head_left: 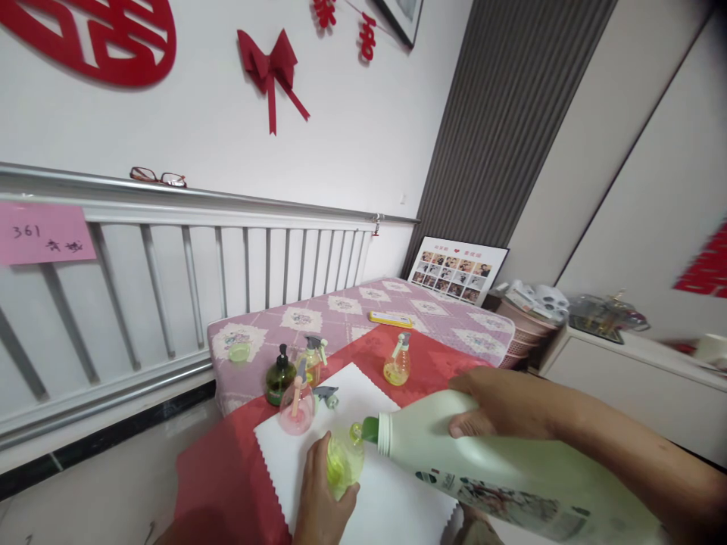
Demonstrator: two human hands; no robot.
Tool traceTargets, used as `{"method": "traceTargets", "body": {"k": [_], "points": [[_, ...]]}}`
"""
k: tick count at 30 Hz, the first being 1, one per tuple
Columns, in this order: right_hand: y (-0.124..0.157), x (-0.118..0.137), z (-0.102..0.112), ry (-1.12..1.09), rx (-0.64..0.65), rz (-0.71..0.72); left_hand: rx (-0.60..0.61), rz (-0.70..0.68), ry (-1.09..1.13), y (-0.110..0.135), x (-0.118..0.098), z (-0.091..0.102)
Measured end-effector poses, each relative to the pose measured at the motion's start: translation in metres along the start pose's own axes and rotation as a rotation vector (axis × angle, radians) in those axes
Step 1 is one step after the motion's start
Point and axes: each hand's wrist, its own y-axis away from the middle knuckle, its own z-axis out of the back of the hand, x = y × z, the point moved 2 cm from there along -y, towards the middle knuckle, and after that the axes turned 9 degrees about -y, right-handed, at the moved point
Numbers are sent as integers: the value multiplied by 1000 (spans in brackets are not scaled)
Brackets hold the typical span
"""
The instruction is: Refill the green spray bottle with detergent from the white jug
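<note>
My left hand (325, 496) is wrapped round a small see-through bottle (344, 462) with yellow-green liquid inside, its neck open. My right hand (482, 405) grips a big pale green detergent jug (511, 469), tilted almost flat. The jug's green spout (370, 429) meets the small bottle's mouth. A loose grey spray head (326, 393) lies on the white mat (391, 484) behind the bottle. Close by stand a pink spray bottle (297, 412), a dark green pump bottle (280, 378) and a yellow spray bottle (311, 359). Another spray bottle (397, 365) with yellow liquid stands farther right.
A red cloth (227, 469) lies under the mat, over a purple patterned tablecloth (335, 306). A green lid-like piece (239, 352) and a yellow-edged box (391, 319) lie on the tablecloth. A white radiator (227, 261) runs along the left; a photo board (459, 269) leans behind.
</note>
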Motion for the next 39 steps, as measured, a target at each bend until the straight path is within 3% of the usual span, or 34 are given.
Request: {"method": "traceTargets", "body": {"k": [13,20,29,39], "points": [[0,-2,-1,20,1,16,45,14,-53,-4,9,-4],[-1,0,0,-7,-3,3,14,2,-67,0,2,-2],[0,0,-1,13,-6,11,61,32,-17,-9,24,-13],[-1,2,0,-8,-2,-7,34,10,-56,-7,21,-13]]}}
